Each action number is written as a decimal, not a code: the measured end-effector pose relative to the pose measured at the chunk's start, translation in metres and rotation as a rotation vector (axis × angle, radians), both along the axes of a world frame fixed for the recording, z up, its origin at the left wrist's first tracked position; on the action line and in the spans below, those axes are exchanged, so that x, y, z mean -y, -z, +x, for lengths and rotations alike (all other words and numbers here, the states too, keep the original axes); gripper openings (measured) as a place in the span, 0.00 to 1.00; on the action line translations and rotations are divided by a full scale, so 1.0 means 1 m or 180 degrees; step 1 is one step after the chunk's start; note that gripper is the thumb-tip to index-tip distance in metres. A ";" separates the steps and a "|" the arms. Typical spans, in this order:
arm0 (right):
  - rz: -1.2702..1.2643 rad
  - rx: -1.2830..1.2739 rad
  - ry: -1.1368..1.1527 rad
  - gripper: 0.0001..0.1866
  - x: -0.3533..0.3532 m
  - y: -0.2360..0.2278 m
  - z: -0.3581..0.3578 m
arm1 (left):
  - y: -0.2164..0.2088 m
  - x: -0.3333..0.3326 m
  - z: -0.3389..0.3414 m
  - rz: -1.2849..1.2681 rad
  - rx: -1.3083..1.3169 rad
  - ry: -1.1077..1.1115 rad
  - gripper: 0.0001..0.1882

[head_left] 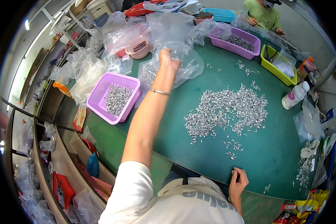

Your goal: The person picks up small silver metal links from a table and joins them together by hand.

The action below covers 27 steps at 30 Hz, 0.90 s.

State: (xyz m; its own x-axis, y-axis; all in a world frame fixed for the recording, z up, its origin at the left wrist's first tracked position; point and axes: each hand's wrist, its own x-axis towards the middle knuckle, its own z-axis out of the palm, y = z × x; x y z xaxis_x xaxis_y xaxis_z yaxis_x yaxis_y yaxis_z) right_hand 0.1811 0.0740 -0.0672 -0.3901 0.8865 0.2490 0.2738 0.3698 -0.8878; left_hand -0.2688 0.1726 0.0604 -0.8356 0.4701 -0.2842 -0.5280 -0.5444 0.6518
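The left hand (169, 62), upper centre, touches the clear bag (192, 65); whether its grip is closed, I cannot tell. The right hand (238, 183), lower right, loosely open, could steady it.

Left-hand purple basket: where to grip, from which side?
Probably the near rim of the purple basket, from the person's side: its lip stands clear above the small metal pieces, while plastic bags crowd its far left.
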 end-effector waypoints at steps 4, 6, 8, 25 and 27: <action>0.0197 0.0134 -0.0029 0.06 -0.003 -0.004 -0.001 | -0.006 0.027 0.033 -0.0021 -0.0473 0.0586 0.29; 0.0467 0.0188 -0.0424 0.06 0.001 -0.010 -0.006 | -0.018 0.071 0.074 0.0330 -0.1134 0.0842 0.24; 0.0348 0.0285 -0.0924 0.06 0.009 -0.010 -0.005 | -0.019 0.120 0.117 0.0303 -0.1724 0.1159 0.17; -0.1020 0.2070 -0.3887 0.13 0.061 0.006 -0.062 | 0.132 0.409 0.290 -0.3092 -0.1515 0.3193 0.18; -0.0890 0.2019 -0.4060 0.13 0.066 0.004 -0.065 | 0.129 0.409 0.289 -0.3069 -0.1602 0.3211 0.18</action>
